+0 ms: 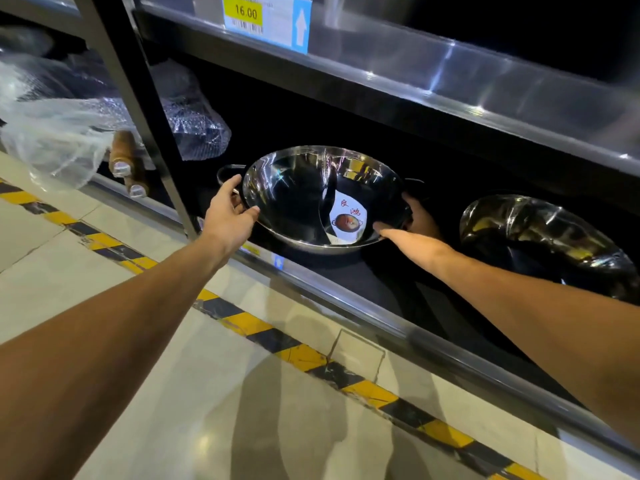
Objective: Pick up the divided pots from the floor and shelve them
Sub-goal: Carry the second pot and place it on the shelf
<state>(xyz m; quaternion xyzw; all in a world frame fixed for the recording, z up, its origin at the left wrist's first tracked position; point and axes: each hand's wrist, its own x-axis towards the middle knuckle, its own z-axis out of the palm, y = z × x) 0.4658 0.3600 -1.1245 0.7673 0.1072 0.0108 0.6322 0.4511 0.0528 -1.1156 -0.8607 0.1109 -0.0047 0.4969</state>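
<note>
Hands grip divided pot point(298, 199) between wrapped pans point(197, 123) and second pot point(543, 244).

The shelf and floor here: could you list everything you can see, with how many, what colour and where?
Divided pot: one, shiny steel with a white sticker inside, on the lower shelf, held at both sides.
Second pot: one, shiny steel, on the same shelf to the right, tilted.
Price tag: one, yellow on white, on the upper shelf edge.
Arrow label: one, blue with a white arrow, beside the price tag.
Plastic-wrapped goods: a few, clear wrap, left and behind the post.
Wooden handles: two, brown with metal caps, far left.
Shelf post: one, dark metal.
Floor tape: one stripe, yellow and black, along the pale floor.
Left hand: on the pot's left rim.
Right hand: on the pot's right rim.
</note>
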